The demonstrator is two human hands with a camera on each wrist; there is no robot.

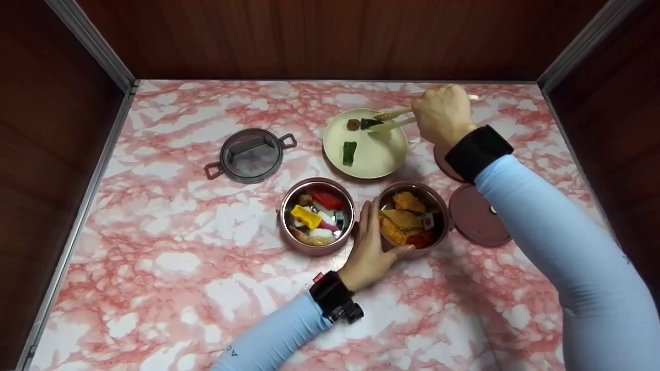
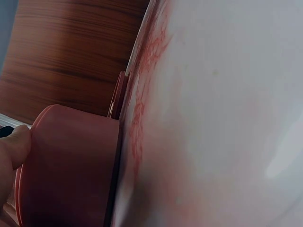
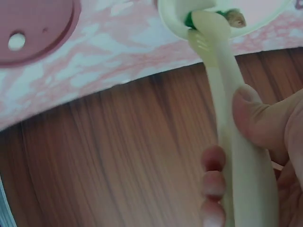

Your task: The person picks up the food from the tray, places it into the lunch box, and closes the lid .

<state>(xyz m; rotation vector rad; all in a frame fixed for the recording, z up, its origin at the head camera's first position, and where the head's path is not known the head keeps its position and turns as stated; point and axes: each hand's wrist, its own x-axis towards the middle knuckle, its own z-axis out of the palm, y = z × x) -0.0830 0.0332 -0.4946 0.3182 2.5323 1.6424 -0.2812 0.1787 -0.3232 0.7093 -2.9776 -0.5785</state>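
While the right hand point(image 1: 442, 117) curls round pale tongs point(image 1: 394, 119), seemingly pinching a green piece point(image 1: 369, 123) on the plate point(image 1: 376, 157), the left hand point(image 1: 372, 247), fingers fairly straight, cups the right-hand pink container point(image 1: 412, 216) on the desk point(image 1: 170, 247).

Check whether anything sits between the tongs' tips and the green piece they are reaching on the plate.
Nothing visible does. The tongs, gripped by the right hand, already meet the dark green piece on the plate, beside a brown piece.
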